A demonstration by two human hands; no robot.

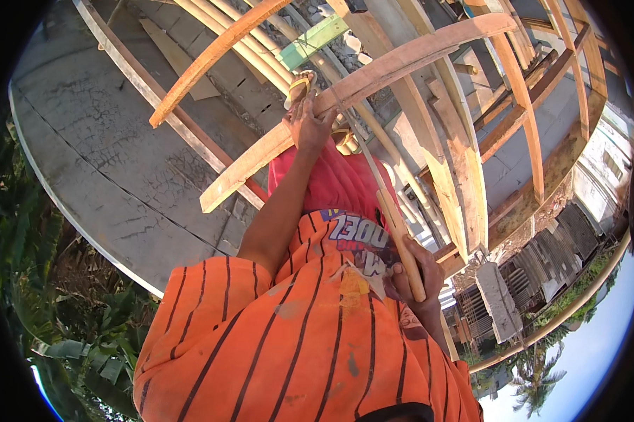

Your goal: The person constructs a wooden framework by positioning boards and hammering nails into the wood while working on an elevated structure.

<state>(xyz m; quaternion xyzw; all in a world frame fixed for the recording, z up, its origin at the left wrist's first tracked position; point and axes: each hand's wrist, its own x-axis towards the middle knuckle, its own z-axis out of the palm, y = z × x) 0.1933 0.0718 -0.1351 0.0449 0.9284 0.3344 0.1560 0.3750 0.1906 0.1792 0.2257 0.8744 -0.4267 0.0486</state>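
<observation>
A long, slightly curved wooden beam [401, 63] crosses in front of my legs, from the lower left up to the upper right. My left hand [310, 128] is closed over it near its left part. In my right hand [419, 274], close to my waist, is the wooden handle [395, 221] of a long tool. Its thin metal blade [359, 137], seen almost edge-on, reaches up to the beam just right of my left hand. Whether the blade touches the wood I cannot tell; its exact kind is also unclear.
Under me a grey cracked concrete slab [141, 141] ends at a curved edge on the left, with plants below. Bamboo poles [260, 60], a green-painted wood piece [313, 41] and another curved timber [218, 56] lie ahead. A wooden frame [528, 119] stands at right.
</observation>
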